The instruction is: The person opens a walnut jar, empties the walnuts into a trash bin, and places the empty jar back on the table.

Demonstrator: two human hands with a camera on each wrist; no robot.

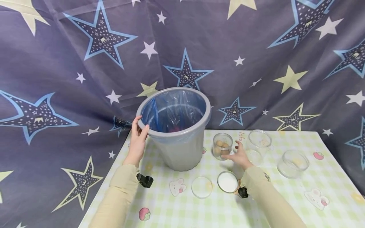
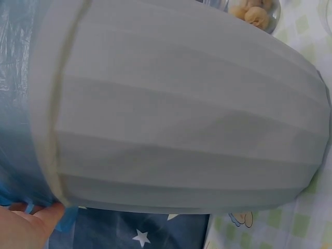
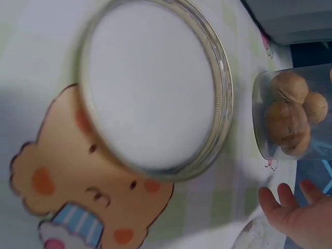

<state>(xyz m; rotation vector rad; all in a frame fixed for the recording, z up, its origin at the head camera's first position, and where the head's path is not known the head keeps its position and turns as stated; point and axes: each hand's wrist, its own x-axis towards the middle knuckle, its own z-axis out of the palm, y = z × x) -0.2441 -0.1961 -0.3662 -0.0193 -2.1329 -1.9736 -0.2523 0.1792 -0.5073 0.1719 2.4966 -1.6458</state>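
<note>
On a checked surface is set a grey bin, lined with a blue bag. Its rim is pinched by the left hand. The right hand, holding nothing, is spread beside a clear jar right of the bin; contact cannot be told. A round lid is placed nearer. Walnuts are contained in the jar.

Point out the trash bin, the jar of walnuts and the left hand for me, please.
Trash bin [image 1: 182, 150]: head view, on its grey outer wall.
Jar of walnuts [image 3: 321, 139]: right wrist view, on its clear wall.
Left hand [image 1: 138, 142]: head view, on its middle.
</note>
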